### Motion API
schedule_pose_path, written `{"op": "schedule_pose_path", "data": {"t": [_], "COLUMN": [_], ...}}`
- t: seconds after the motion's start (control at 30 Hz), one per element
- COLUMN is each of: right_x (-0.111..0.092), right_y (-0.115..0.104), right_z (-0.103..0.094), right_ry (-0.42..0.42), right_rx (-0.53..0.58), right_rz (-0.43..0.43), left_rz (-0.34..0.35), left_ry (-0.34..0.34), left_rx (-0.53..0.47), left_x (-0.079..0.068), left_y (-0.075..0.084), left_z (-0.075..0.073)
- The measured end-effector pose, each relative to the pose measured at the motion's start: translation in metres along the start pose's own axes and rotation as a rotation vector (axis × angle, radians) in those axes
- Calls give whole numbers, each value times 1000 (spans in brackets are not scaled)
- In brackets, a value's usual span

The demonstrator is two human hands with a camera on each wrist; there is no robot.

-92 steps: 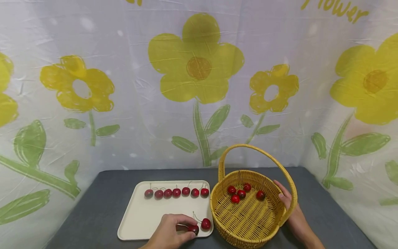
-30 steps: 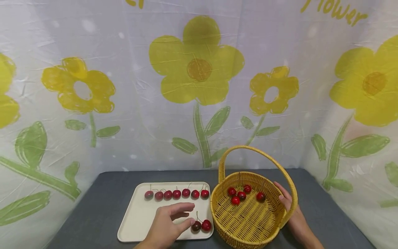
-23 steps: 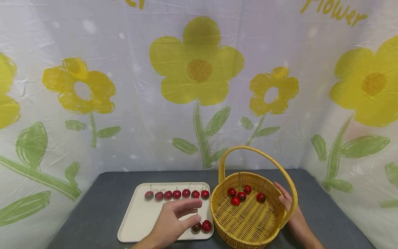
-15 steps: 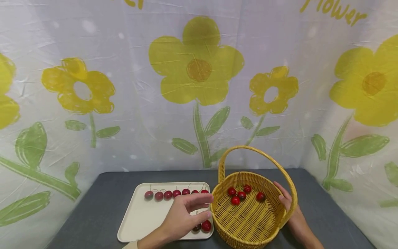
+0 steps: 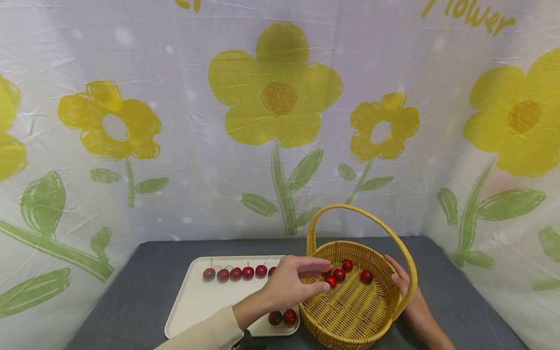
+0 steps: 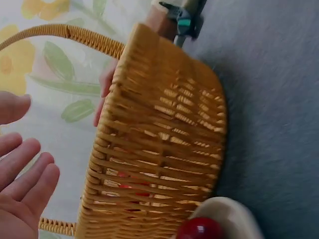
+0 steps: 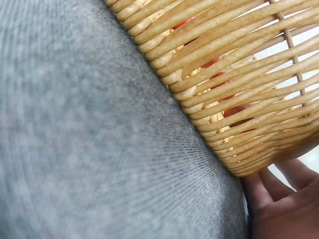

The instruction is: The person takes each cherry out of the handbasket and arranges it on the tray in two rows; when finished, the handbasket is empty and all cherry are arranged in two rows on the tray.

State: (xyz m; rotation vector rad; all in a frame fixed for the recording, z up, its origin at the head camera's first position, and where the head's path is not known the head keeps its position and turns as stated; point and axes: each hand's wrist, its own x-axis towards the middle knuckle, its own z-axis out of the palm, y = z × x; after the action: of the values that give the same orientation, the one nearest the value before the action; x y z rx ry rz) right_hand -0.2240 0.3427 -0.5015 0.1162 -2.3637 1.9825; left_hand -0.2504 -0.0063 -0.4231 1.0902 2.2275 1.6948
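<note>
My left hand (image 5: 290,282) hovers over the left rim of a yellow wicker basket (image 5: 350,311), fingers and thumb spread apart with nothing between them. Several red cherries (image 5: 366,276) lie inside the basket, partly behind the fingertips. Against the basket's right outer wall rests my right hand (image 5: 411,296), its fingers extended along the side, as the right wrist view also shows. To the left, a cream tray (image 5: 210,311) bears a row of cherries (image 5: 236,273) along its far side, the row's right end hidden by my left hand. A dark cherry (image 5: 275,318) and a red cherry (image 5: 289,317) sit side by side at its front right.
The basket's tall arched handle (image 5: 356,209) rises over its opening. Tray and basket stand close together on a dark grey table (image 5: 144,277). A cloth with printed yellow flowers (image 5: 280,97) hangs behind and at the sides.
My left hand has let go of the dark cherry beside the red one on the tray, then moved up and right to the basket. My right hand has stayed in place.
</note>
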Motion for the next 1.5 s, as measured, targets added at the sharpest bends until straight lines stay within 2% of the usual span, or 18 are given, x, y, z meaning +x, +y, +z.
{"op": "schedule_pose_path", "data": {"t": [0.2, 0.4, 0.6, 0.73, 0.87, 0.97, 1.07, 1.27, 1.4, 1.5], "right_x": [1, 1, 1, 1, 1, 2, 3, 3, 2, 3], "right_y": [1, 1, 2, 3, 5, 5, 4, 2, 2, 2], "right_z": [-1, -1, -1, -2, -1, -1, -1, -1, -1, -1], "right_ry": [2, 4, 1, -6, -8, -7, -5, -3, -8, -5], "right_rx": [-1, -13, 7, 18, 22, 17, 8, 6, 8, 3], "right_rz": [6, 4, 1, -7, -18, -20, -9, 9, -5, -9], "left_rz": [7, -7, 2, -36, -94, -115, -99, -39, -49, -82], "left_ry": [-88, -205, -248, -268, -308, -331, -350, -471, -513, -530], "left_rx": [212, 365, 544, 694, 804, 842, 873, 891, 912, 932], "left_x": [27, 49, 68, 79, 87, 90, 93, 103, 110, 115], "left_y": [-4, -10, -14, -11, -8, -8, -7, 1, 9, 11], "left_z": [6, 13, 21, 26, 30, 31, 30, 26, 26, 29]}}
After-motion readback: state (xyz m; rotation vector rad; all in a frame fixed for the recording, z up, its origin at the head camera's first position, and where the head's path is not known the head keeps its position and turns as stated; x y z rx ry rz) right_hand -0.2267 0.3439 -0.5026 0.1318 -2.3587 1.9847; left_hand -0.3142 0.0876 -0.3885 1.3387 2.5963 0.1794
